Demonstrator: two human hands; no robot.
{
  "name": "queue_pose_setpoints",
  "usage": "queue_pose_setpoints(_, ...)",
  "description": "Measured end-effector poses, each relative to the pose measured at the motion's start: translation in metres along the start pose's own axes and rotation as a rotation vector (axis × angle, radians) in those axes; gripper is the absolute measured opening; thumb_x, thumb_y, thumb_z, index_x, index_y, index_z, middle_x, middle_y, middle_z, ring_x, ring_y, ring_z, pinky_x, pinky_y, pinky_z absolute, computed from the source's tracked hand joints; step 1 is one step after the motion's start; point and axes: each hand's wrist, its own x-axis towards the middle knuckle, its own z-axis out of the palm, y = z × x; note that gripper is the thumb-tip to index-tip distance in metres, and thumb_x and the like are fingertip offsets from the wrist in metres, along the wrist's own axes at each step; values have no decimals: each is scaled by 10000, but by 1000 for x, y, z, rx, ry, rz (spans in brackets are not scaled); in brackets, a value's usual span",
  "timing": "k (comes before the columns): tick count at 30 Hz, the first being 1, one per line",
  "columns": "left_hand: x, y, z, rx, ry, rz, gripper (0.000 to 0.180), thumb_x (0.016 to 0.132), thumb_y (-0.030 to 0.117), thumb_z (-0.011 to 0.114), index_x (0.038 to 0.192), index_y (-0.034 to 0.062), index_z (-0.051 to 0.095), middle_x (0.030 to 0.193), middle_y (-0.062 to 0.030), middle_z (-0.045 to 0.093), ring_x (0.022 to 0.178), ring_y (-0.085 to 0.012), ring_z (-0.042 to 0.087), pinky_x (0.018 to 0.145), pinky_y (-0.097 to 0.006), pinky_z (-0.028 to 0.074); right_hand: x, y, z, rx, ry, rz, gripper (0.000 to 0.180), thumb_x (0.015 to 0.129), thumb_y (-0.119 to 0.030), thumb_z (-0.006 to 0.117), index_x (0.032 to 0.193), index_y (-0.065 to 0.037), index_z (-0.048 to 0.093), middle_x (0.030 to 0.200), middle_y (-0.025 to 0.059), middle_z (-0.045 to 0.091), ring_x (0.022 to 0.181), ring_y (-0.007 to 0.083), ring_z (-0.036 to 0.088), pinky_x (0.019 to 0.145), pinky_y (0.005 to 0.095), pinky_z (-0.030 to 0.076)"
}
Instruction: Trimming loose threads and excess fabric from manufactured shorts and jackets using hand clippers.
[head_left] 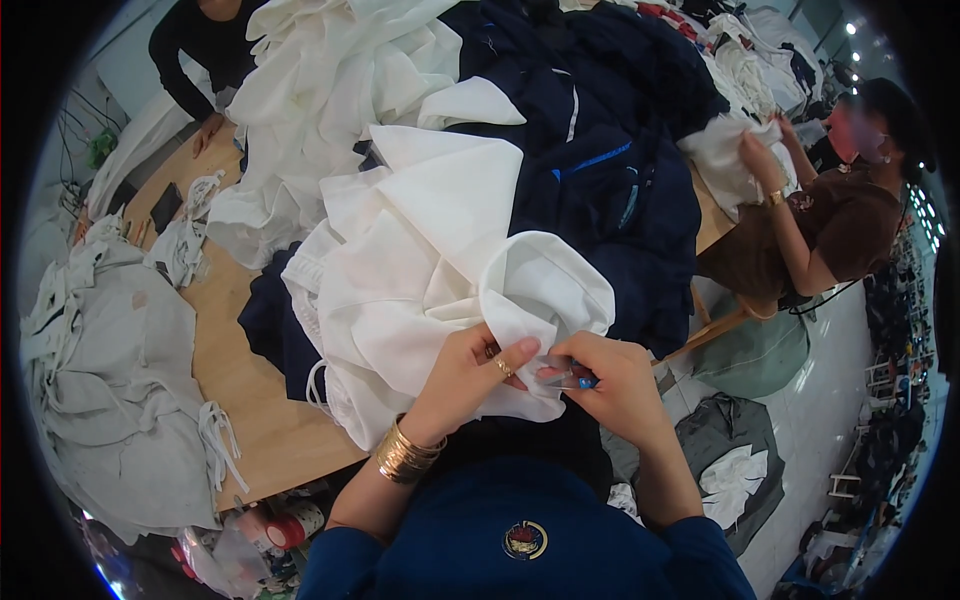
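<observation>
A white garment [390, 290] with a gathered elastic edge and a white cord lies bunched on the pile in front of me. Its open tubular end [550, 275] faces me, just above my hands. My left hand [480, 368] is closed, pinching the cloth at the near edge between thumb and fingers. Close beside it, my right hand [610, 380] is closed round a small tool [586, 382] with a bright blue end. Most of that tool is hidden by the fingers, and its tip meets the cloth between my hands.
White garments [340, 80] and navy garments [620, 220] are heaped on the wooden table [225, 370]. Grey garments [125, 370] cover its left side. At right, a person in brown [840, 220] handles white cloth; another in black [195, 60] stands at far left. Dark bundles [730, 450] lie on the floor.
</observation>
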Motion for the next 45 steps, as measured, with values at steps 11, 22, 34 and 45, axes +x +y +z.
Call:
queue_pose_setpoints(11, 0, 7, 1, -41, 71, 78, 222, 866, 123, 625, 1026, -30, 608, 934, -107, 663, 790, -149, 647, 691, -268, 549, -3, -9, 3, -24, 200, 133, 320, 733, -163, 722, 1009, -84, 583, 814, 59, 636, 648, 193, 615, 604, 267, 491)
queue_pose_setpoints(22, -3, 3, 4, 29, 102, 183, 284, 789, 44, 705, 1046, -24, 605, 948, -94, 666, 842, -128, 640, 756, -252, 523, -6, -6, 11, -142, 305, -75, 303, 769, -274, 708, 952, -64, 592, 763, 49, 601, 645, 202, 568, 563, 284, 440)
queue_pose_setpoints(34, -5, -3, 8, 55, 122, 273, 311, 794, 2, 686, 1080, -43, 575, 981, -103, 657, 881, -141, 633, 781, -262, 514, -3, -8, 15, -289, 379, -134, 287, 746, -269, 718, 928, -76, 609, 691, 21, 554, 591, 180, 523, 516, 288, 393)
queue_pose_setpoints(45, -4, -3, 8, 89, 147, 284, 317, 789, 19, 699, 1074, -44, 576, 939, -110, 668, 834, -134, 640, 738, -249, 514, -2, -7, 18, -257, 403, -128, 266, 758, -272, 712, 905, -74, 611, 704, 22, 576, 589, 174, 530, 523, 281, 401)
